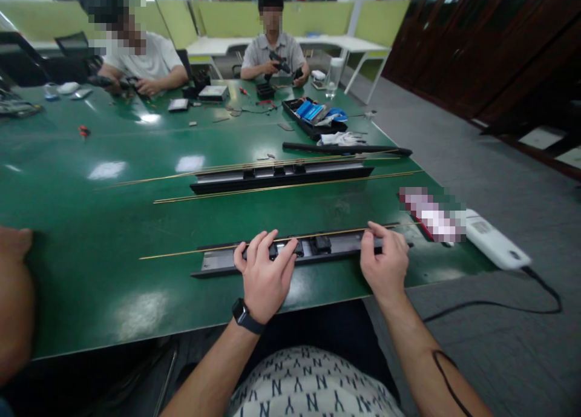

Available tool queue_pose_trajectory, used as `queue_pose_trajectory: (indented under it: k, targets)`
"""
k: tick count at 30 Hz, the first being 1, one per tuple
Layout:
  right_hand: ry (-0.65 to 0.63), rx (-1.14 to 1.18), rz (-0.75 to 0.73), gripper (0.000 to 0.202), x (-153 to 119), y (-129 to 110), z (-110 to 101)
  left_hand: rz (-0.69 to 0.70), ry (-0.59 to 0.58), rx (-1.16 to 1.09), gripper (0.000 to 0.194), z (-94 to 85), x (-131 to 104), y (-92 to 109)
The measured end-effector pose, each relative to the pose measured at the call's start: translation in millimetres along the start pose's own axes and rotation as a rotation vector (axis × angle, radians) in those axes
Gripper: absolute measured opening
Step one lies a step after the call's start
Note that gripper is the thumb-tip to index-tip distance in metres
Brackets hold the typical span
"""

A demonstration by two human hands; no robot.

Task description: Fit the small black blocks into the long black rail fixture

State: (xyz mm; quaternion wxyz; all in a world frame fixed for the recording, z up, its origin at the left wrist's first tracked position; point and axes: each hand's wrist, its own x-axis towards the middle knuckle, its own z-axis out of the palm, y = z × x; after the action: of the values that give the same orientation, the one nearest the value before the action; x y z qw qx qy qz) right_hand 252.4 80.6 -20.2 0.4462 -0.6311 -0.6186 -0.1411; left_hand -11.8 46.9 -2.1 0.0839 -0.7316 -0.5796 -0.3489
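A long dark metal channel lies across the green table in front of me, with black blocks seated inside it. A thin brass-coloured rod runs along its far edge and sticks out past the left end. My left hand rests over the channel's left half, fingers spread and touching the rod and the blocks. Near the right end, my right hand has thumb and index finger closed at the rod.
Beyond lie a second channel with several rods, a black tube and a black tray. A phone and white power strip are at the right. Two people sit opposite; another person's arm is at the left.
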Motion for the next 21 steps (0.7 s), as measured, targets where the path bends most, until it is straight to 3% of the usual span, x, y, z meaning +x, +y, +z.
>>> queue_pose_trajectory:
  k: [9, 21]
  targets:
    - [0.013, -0.007, 0.003, 0.023, 2.4, -1.3, 2.0, 0.002, 0.005, -0.012, 0.027, -1.9, 1.6, 0.7]
    - [-0.079, -0.004, 0.078, 0.026, -0.1, -0.6, -0.9, -0.006, -0.008, -0.009, 0.029, -3.7, 3.5, 1.4]
